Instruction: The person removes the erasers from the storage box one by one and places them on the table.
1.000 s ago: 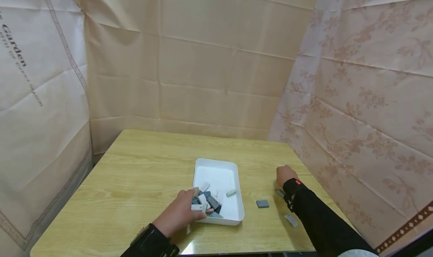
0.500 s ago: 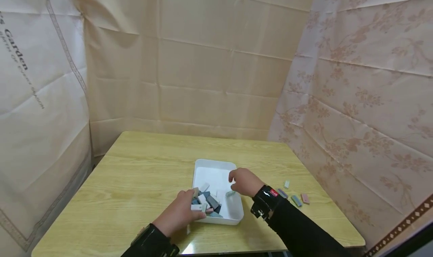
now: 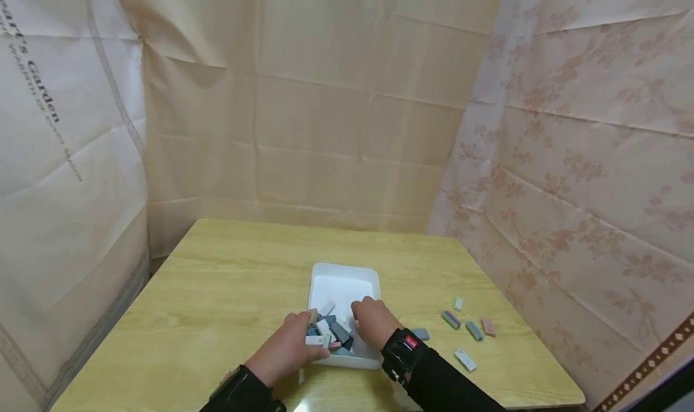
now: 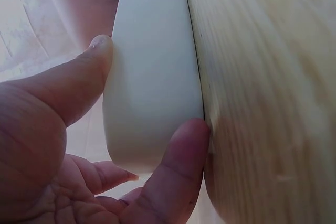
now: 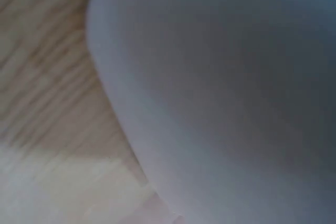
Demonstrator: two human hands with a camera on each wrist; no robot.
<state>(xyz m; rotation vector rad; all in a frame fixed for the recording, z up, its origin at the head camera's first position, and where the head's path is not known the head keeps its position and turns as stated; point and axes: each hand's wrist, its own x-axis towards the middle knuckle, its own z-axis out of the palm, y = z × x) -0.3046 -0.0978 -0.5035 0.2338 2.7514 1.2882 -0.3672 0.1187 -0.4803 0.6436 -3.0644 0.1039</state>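
A white rectangular tray point(image 3: 343, 284) rests on the table, with a heap of small oblong blocks point(image 3: 340, 332) in its near left part, white, grey, blue and pink. My left hand point(image 3: 286, 347) holds the tray's near left corner; in the left wrist view the thumb lies at the rim and fingers touch the outer wall point(image 4: 152, 87). My right hand point(image 3: 374, 324) is over the tray's right side, fingers pointing down. Its fingertips are hidden, so whether it pinches a block cannot be seen. The right wrist view is filled mostly by a blurred pale surface.
Right of the tray, several loose blocks lie on the wooden table point(image 3: 244, 279): a pink one point(image 3: 488, 327), a green-blue one point(image 3: 474, 330), a purple-green one point(image 3: 451, 320), a pale green one point(image 3: 458, 304), a whitish one point(image 3: 465, 360) and a grey one point(image 3: 420, 334). Cloth hangs around the table.
My right hand has moved left from the loose blocks on the table to the tray and lowered into its right side, covering the pale green block there. The left hand stays at the tray.
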